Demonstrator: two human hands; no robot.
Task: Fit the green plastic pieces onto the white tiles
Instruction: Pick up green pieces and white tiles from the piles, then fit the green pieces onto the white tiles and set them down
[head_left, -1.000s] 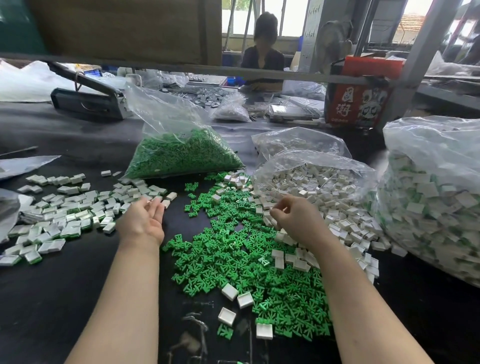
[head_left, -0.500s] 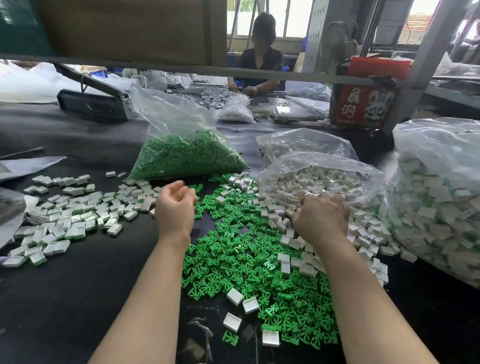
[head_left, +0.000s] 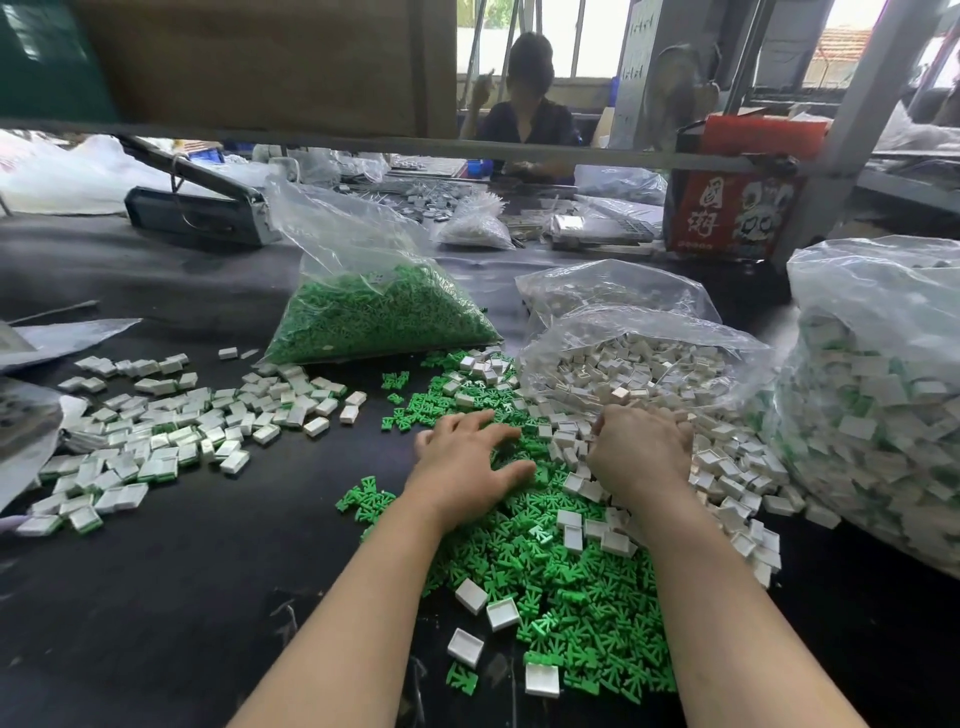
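A loose heap of green plastic pieces (head_left: 571, 597) covers the black table in front of me. White tiles (head_left: 727, 467) spill from an open clear bag (head_left: 639, 338) at centre right. My left hand (head_left: 467, 462) lies palm down on the green heap with fingers spread and straight. My right hand (head_left: 641, 452) reaches into the spilled white tiles, fingers curled down among them; whether it holds a tile is hidden. Several single white tiles (head_left: 470, 595) lie at the heap's near edge.
A pile of tiles with green backs (head_left: 166, 431) lies at the left. A clear bag of green pieces (head_left: 379, 317) stands behind the heap. A large bag of fitted tiles (head_left: 883, 405) fills the right. A person sits at the far side of the bench (head_left: 524, 114).
My left hand came from the finished pile at the left over to the green heap and flattened on it. My right hand moved forward into the white tiles.
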